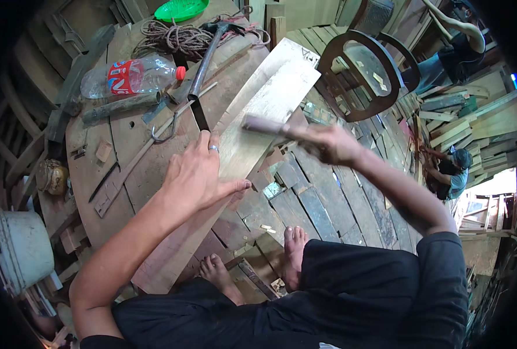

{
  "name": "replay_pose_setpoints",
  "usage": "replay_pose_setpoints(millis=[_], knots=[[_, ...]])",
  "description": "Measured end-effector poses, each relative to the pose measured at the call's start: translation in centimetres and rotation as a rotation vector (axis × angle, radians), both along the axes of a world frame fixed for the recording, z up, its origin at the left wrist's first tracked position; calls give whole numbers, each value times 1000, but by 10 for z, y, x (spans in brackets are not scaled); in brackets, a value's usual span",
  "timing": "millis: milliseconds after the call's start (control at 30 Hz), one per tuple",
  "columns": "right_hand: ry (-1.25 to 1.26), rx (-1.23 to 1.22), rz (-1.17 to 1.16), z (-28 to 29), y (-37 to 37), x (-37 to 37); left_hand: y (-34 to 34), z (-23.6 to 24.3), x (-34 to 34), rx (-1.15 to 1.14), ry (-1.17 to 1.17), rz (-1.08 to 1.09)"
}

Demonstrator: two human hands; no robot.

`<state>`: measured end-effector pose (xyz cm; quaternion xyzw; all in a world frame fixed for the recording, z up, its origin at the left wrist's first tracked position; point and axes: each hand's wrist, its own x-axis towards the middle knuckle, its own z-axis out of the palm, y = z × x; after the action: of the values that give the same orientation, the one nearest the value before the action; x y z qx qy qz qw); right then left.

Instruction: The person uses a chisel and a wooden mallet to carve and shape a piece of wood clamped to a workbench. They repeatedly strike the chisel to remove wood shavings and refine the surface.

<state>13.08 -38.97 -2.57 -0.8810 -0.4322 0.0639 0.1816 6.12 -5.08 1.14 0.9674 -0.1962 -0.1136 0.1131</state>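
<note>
A long pale wooden board [264, 107] slants from beside my legs up toward the far middle, its far end bright and lighter than the near end. My left hand [191, 171] spans it, thumb stretched to the right edge and fingers at the left edge, holding it. By those fingertips a dark flat strip [199, 113] shows; whether they touch it I cannot tell. Above the board, my right hand [334, 144] is closed round a brown stick-like tool [265, 125], smeared by motion; its exact kind is unclear.
On the wooden work surface [148, 200] lie a hammer [210, 58], a plastic bottle [133, 77], coiled rope [171, 39] and a metal hook [164, 135]. A green basin [180, 9] is behind. A dark wooden chair [398, 72] stands right, with two people beyond. A white bucket [23, 250] stands left.
</note>
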Motion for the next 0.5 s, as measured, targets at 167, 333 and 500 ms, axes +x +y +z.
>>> replay_pose_setpoints(millis=[167, 333, 500], knots=[[-75, 311, -594, -18, -21, 11, -9, -5, 6, -2, -10, -12], [-89, 86, -146, -16, -27, -16, 0, -3, 1, -27, 45, 24], [-15, 245, -593, -12, -30, -11, -11, 2, 4, 7, 46, 17]])
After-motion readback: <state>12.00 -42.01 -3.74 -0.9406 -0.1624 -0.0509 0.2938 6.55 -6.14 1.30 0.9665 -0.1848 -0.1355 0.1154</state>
